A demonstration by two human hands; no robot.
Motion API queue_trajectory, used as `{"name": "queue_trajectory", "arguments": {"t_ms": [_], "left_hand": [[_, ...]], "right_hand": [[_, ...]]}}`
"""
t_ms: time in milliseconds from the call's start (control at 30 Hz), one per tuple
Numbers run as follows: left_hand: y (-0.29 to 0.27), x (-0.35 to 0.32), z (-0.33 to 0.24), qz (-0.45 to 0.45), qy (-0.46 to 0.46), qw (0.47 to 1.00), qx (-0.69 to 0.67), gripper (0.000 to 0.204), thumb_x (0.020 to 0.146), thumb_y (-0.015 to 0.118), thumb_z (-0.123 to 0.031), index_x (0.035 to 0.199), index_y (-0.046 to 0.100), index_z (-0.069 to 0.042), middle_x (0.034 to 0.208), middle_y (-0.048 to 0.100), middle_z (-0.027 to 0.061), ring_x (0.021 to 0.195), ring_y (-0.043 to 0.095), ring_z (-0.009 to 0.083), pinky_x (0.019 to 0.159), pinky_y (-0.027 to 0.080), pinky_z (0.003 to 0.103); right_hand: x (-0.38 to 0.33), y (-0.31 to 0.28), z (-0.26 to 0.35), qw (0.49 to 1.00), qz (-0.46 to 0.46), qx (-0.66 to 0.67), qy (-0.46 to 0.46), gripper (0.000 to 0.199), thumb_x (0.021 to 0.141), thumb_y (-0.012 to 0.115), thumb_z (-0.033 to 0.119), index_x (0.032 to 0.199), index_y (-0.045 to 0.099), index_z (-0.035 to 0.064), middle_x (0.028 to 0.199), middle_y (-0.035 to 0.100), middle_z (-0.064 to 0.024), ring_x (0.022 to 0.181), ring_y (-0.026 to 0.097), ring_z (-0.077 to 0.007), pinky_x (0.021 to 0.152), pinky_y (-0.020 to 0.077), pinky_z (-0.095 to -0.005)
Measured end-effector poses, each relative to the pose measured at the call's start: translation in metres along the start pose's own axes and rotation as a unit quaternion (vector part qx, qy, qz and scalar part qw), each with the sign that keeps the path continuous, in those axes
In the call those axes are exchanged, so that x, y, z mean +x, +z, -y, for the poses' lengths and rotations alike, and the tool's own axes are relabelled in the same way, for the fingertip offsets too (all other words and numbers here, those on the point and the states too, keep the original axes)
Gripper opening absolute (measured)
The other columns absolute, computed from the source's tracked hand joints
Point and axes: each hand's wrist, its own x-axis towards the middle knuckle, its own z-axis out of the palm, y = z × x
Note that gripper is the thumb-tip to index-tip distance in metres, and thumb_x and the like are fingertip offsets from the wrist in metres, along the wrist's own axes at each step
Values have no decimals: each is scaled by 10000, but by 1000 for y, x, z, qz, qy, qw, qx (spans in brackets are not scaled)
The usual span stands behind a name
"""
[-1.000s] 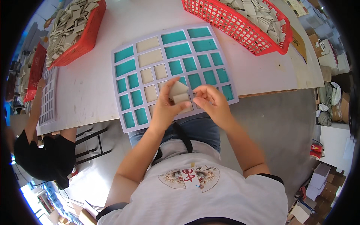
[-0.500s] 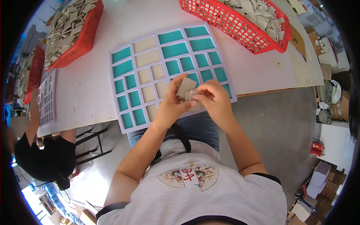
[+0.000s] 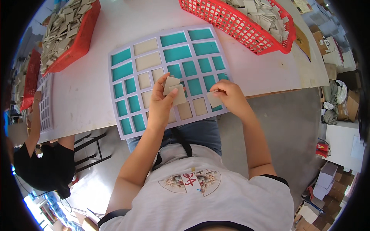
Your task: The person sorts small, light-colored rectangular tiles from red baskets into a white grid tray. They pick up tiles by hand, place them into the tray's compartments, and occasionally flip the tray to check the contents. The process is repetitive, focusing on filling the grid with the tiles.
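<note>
My left hand (image 3: 162,101) holds a few beige square tiles (image 3: 177,94) fanned between thumb and fingers, above the middle of a lilac frame tray (image 3: 160,63). My right hand (image 3: 228,94) pinches one beige tile (image 3: 213,100) by its upper edge, over the tray's near right corner. That tile covers part of a teal cell in the bottom row. Many cells show a teal bottom (image 3: 194,87); others are filled with beige pieces (image 3: 185,110), among them two in the near row between my hands. My left hand hides some cells.
A red perforated basket (image 3: 246,32) heaped with beige tiles stands at the far right, another red basket (image 3: 83,42) at the far left. Beyond the left table edge a co-worker's arm (image 3: 34,119) reaches to a second lilac tray (image 3: 46,104). A black stool (image 3: 94,152) stands below.
My hands have come apart. The right one has moved right with a single tile, while the left keeps the rest and has shifted slightly left. The view has shifted a little.
</note>
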Motion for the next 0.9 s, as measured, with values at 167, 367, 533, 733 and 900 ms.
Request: {"name": "queue_trajectory", "arguments": {"t_ms": [167, 367, 533, 733, 900], "left_hand": [[3, 2, 6, -11, 35, 999, 5, 544, 921, 608, -8, 1426, 411, -49, 1216, 588, 62, 1072, 642, 157, 679, 458, 224], [5, 1, 1, -37, 17, 997, 62, 544, 920, 615, -17, 1424, 412, -44, 1210, 593, 64, 1058, 644, 153, 673, 449, 213], [7, -1, 5, -23, 23, 999, 39, 552, 908, 621, -5, 1421, 420, -48, 1214, 592, 66, 1056, 635, 163, 779, 482, 244], [23, -20, -2, 169, -22, 985, 14, 621, 897, 604, 54, 1464, 383, -65, 1269, 552, 60, 1131, 574, 166, 964, 470, 310], [31, -28, -5, 215, -56, 975, 24, 719, 877, 617, 68, 1505, 314, -105, 1276, 547, 97, 1116, 589, 184, 933, 494, 319]], "right_hand": [[-9, -3, 5, 999, -10, -9, 32, 181, 811, 637, -46, 987, 658, -7, 928, 603, -86, 822, 585, -193, 735, 465, -306], [-40, 5, 11, 953, 2, -260, -156, 447, 766, 742, 162, 1153, 606, -14, 1205, 535, -161, 1074, 534, -336, 925, 444, -428], [-56, 1, 18, 927, 0, -324, -192, 567, 758, 763, 306, 1195, 592, -14, 1234, 519, -167, 1130, 489, -359, 988, 389, -477], [-30, 30, 35, 987, -87, 132, -6, 393, 821, 742, 189, 1159, 624, 28, 1060, 584, -110, 933, 567, -221, 820, 468, -352], [-23, 39, 34, 977, -95, 188, 28, 291, 850, 710, 85, 1127, 651, 16, 891, 595, -51, 773, 552, -112, 682, 461, -258]]}}
